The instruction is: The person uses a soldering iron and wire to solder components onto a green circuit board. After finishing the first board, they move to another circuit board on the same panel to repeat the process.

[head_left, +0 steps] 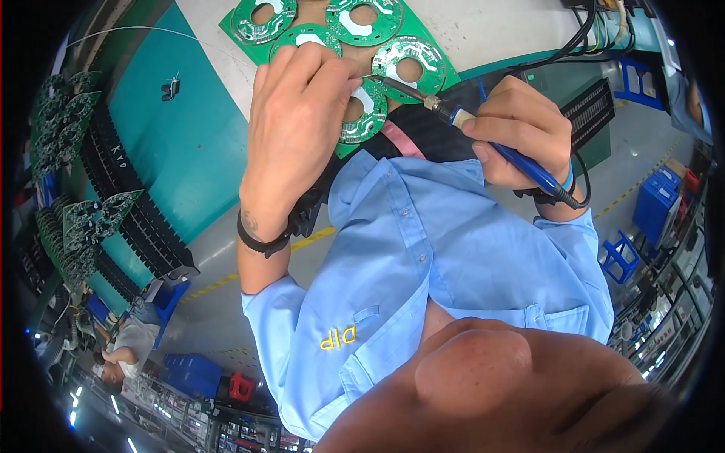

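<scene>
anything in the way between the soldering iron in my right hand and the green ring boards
Nothing visible is: the soldering iron, in the right hand, reaches over the green ring boards; the left hand is just left of its tip.

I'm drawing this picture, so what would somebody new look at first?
Probably the bright green, ring-shaped circuit boards at the top centre. Next, the blue-handled, metal-tipped soldering iron in the right hand's grip, pointing toward them. The light-blue cloth shirt fills the middle.
</scene>
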Demonstrator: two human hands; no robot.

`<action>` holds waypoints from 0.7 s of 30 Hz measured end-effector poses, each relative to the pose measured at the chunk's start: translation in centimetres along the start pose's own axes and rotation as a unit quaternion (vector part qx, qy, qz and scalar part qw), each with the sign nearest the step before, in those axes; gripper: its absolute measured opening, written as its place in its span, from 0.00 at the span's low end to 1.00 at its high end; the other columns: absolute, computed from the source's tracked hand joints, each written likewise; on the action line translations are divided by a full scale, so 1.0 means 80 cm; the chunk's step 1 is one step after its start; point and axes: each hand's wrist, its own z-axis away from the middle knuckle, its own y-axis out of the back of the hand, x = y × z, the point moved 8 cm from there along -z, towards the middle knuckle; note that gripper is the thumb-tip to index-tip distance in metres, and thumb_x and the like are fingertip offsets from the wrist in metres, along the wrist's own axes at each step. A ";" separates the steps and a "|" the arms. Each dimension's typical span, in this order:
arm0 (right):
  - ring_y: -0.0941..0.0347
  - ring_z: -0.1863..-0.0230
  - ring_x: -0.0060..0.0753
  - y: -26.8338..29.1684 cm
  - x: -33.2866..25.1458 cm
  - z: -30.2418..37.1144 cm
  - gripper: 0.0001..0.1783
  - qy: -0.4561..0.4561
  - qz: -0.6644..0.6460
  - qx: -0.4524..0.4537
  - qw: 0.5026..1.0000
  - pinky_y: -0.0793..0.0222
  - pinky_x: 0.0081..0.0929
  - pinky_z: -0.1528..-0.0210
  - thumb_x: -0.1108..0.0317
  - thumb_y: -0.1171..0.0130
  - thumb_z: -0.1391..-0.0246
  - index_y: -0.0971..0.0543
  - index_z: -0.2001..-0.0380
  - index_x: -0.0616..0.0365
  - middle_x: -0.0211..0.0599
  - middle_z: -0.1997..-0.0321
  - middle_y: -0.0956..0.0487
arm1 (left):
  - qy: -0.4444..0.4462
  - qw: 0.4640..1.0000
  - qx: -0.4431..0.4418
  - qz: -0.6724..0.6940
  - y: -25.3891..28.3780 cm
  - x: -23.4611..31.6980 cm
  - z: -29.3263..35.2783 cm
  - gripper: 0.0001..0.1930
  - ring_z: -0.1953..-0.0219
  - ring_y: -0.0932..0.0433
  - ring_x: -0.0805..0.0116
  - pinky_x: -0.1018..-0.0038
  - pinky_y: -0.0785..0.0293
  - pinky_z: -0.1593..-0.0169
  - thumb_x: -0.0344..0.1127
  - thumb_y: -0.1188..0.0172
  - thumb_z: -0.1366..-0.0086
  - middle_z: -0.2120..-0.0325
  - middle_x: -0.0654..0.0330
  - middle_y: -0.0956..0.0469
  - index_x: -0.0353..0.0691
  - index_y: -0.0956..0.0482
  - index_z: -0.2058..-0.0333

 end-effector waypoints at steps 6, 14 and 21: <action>0.26 0.75 0.40 0.003 -0.004 0.002 0.09 0.000 0.013 0.005 1.000 0.31 0.33 0.73 0.72 0.31 0.48 0.15 0.63 0.64 0.42 0.72 0.20 | 0.017 1.000 -0.013 -0.006 0.001 0.000 -0.001 0.07 0.63 0.27 0.61 0.64 0.33 0.58 0.27 0.30 0.41 0.68 0.64 0.27 0.43 0.18 0.65; 0.25 0.74 0.37 0.039 -0.004 0.005 0.09 -0.002 0.033 0.036 0.999 0.30 0.31 0.72 0.75 0.33 0.47 0.16 0.62 0.67 0.43 0.71 0.18 | 0.021 1.000 0.007 -0.020 0.011 0.002 0.005 0.08 0.61 0.24 0.59 0.63 0.32 0.58 0.27 0.29 0.41 0.65 0.62 0.23 0.42 0.17 0.63; 0.23 0.61 0.34 0.085 0.071 0.002 0.14 -0.122 0.164 0.147 0.968 0.27 0.30 0.57 0.72 0.37 0.37 0.19 0.51 0.69 0.42 0.59 0.17 | 0.049 0.999 0.020 0.002 0.010 0.000 0.011 0.08 0.60 0.21 0.52 0.60 0.25 0.57 0.26 0.30 0.39 0.62 0.56 0.22 0.39 0.18 0.62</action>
